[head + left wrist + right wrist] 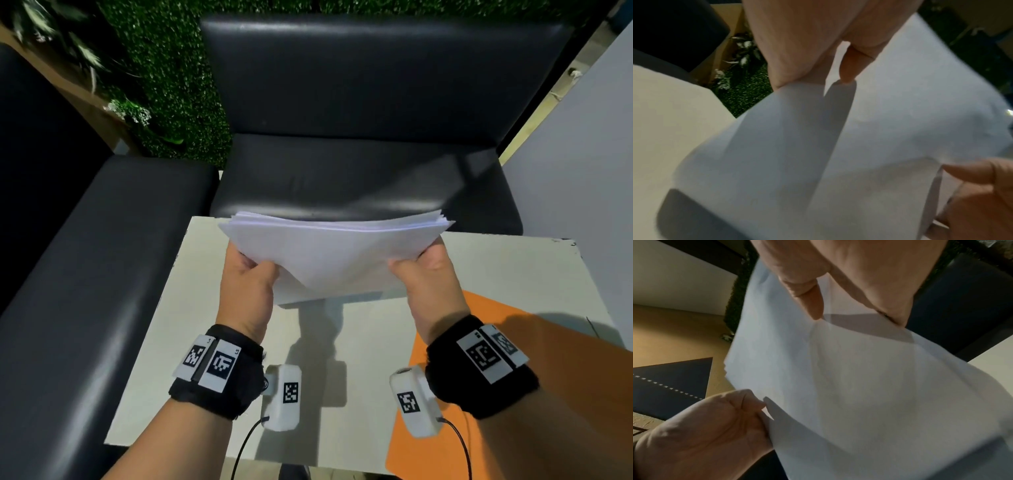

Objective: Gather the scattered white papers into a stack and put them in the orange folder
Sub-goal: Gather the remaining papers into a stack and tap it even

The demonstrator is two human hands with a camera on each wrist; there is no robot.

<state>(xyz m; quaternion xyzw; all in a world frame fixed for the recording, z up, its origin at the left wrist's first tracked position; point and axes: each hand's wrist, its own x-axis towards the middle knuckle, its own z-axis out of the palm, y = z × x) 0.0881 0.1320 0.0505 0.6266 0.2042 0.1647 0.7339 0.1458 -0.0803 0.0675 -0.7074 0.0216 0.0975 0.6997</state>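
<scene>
A stack of white papers (334, 253) is held up above the white table (205, 325), sagging in the middle. My left hand (248, 284) grips its left edge, thumb on top and fingers underneath. My right hand (426, 277) grips its right edge the same way. The left wrist view shows the stack of white papers (869, 138) from below, my fingers (849, 68) against it. In the right wrist view the stack of white papers (859, 378) fills the frame, with my thumb (812, 305) on it. The orange folder (472, 394) lies flat at the table's near right, partly under my right forearm.
A black padded chair (363, 154) stands just beyond the table's far edge. Another black seat (96, 274) runs along the left. A green hedge wall (171, 85) and plants sit at the back left. A white panel (582, 188) borders the right side.
</scene>
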